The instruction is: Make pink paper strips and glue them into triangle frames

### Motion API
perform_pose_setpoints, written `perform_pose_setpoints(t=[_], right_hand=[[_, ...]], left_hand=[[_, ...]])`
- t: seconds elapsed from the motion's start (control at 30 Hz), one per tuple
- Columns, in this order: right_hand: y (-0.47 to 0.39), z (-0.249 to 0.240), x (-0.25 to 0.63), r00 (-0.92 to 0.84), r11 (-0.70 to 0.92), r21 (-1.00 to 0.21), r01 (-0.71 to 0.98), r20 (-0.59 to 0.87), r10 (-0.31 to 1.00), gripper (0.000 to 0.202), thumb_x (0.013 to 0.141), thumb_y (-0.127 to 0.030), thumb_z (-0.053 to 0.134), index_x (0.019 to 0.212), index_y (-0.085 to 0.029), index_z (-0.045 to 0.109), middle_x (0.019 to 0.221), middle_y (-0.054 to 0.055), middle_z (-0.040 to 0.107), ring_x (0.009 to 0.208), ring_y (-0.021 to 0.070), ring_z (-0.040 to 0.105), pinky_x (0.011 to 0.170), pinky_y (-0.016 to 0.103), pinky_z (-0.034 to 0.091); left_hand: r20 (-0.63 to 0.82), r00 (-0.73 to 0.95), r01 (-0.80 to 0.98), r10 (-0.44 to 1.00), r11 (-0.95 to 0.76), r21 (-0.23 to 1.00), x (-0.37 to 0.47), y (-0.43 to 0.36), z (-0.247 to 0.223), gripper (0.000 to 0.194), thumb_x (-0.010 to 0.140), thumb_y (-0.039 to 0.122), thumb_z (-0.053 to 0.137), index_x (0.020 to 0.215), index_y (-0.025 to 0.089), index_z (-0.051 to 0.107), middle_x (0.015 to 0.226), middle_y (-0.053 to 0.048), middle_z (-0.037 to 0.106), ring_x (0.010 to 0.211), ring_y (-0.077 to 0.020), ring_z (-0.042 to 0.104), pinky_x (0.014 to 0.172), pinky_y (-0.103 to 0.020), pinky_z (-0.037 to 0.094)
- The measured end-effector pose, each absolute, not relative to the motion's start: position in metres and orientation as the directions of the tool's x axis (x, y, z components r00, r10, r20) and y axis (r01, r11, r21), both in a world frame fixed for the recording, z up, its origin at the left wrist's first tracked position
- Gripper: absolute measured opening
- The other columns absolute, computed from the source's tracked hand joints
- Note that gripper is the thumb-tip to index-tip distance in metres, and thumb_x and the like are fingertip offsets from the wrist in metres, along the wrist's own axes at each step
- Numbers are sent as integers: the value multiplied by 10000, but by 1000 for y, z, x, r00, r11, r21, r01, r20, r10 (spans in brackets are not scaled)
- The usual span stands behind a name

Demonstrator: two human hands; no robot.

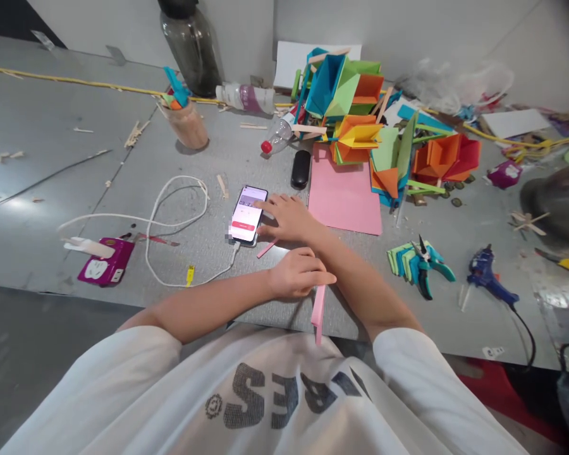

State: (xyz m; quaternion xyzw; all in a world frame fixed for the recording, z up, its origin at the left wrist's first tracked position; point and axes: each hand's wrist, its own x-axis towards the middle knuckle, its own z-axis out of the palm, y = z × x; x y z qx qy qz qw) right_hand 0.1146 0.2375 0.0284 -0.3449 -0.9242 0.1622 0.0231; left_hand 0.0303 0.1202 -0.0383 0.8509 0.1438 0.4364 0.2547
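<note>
My right hand (288, 218) reaches over a lit phone (247, 216), its fingers stretched out and the index fingertip at the screen. Closer to my body, my left hand (298, 273) is closed on a folded pink paper strip (318, 309), which hangs down toward my shirt. A thin pink paper strip (267, 249) lies between the phone and my left hand. A white charging cable (203, 282) runs into the phone's lower end. Beyond my right forearm lies a pink paper sheet (344, 196), partly under folded paper pieces.
Colourful folded paper shapes (355, 95) are piled at the back. A black oval case (301, 169) lies near the pink sheet. To the right are pliers (424, 268) and a blue glue gun (487, 273). On the left are a wooden cup (188, 126) and a purple power adapter (107, 262).
</note>
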Motion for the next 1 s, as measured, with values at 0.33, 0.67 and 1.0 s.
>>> perform_pose_setpoints(t=[0.33,0.67,1.0], right_hand=[[201,92,221,-556,614,-605,508,314,769,324,1141,-299,525,1403,-226,699,1138,102,781,1004,257,733,947,416,572],[86,47,277,-726,769,-537,348,364,583,159,1116,-216,685,1244,-255,771,1051,60,814,918,215,744,838,376,532],[56,11,260,-562,580,-664,471,280,778,222,1173,-259,605,1032,-229,773,1103,69,820,948,224,747,862,391,560]], left_hand=[[247,16,34,969,-247,968,40,118,-20,349,1146,536,565,1163,219,712,914,-46,770,645,-147,680,638,-311,569],[159,193,424,968,-228,877,34,123,-10,178,1105,305,618,1220,206,711,1060,-85,852,982,-236,815,901,-405,613],[468,493,299,734,-647,701,31,121,-14,327,1187,319,517,1288,183,797,1105,-123,872,1070,-251,817,990,-459,616]])
